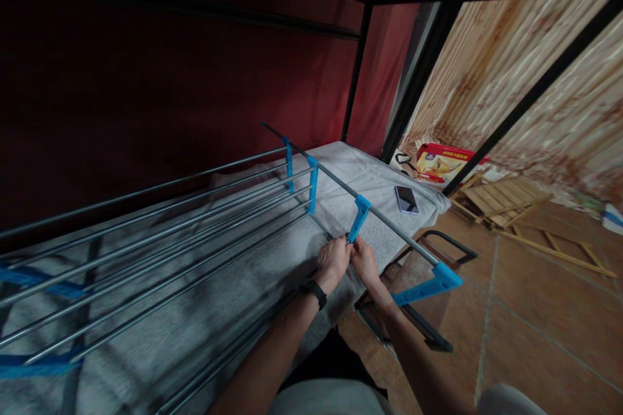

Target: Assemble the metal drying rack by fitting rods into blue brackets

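On the bed, which has a gray blanket over it, lies a big metal drying rack. Its long silver bars run side by side across the bed, and blue plastic parts hold them together. Dark red cloth hangs behind the bed, and black posts stand at its corners. One long silver rod sticks out past the bars, toward the edge of the bed. A blue clip sits on this rod and points down. Both hands meet at the bottom end of the blue clip. The left hand has its fingers curled tight around that end, and a black watch sits on its wrist. The right hand touches the left hand, and its fingers pinch the same end. A phone lies flat on the blanket, near the far corner of the bed.
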Demonstrator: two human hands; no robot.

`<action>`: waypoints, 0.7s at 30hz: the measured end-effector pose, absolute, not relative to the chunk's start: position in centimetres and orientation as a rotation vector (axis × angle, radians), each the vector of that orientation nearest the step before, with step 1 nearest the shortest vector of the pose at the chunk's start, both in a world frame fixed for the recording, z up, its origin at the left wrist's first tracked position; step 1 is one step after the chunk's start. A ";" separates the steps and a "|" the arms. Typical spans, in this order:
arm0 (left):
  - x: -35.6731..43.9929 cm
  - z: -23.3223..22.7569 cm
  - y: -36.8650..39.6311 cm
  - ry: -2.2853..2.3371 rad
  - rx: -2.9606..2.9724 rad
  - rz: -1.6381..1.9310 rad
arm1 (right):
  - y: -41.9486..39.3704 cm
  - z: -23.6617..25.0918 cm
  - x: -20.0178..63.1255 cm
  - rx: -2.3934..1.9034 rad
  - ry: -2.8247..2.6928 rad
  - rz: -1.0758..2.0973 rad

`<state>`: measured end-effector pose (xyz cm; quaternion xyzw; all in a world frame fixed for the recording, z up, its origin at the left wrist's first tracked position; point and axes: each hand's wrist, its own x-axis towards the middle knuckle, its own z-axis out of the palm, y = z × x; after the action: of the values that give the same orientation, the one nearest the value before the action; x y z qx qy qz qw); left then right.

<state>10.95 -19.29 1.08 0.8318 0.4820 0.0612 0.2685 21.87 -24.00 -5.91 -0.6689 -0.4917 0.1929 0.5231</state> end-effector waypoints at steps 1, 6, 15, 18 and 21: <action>10.9 1.0 -19.3 1.300 2.243 0.168 | -24.0 -5.9 21.9 -1.603 -1.181 0.460; 10.9 1.1 -19.3 1.306 2.222 0.165 | -24.2 -5.7 21.9 -1.597 -1.199 0.450; 10.8 1.0 -19.4 1.277 2.225 0.230 | -24.1 -5.6 21.7 -1.591 -1.183 0.441; 10.7 0.5 -19.1 1.265 2.221 0.241 | -24.1 -5.5 21.7 -1.573 -1.200 0.453; 10.6 0.3 -19.0 1.254 2.212 0.248 | -24.2 -5.5 21.7 -1.571 -1.202 0.453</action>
<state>10.65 -19.00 0.32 0.8289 0.4699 0.0928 0.2890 21.70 -24.21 -5.52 -0.6575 -0.5031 0.1896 0.5278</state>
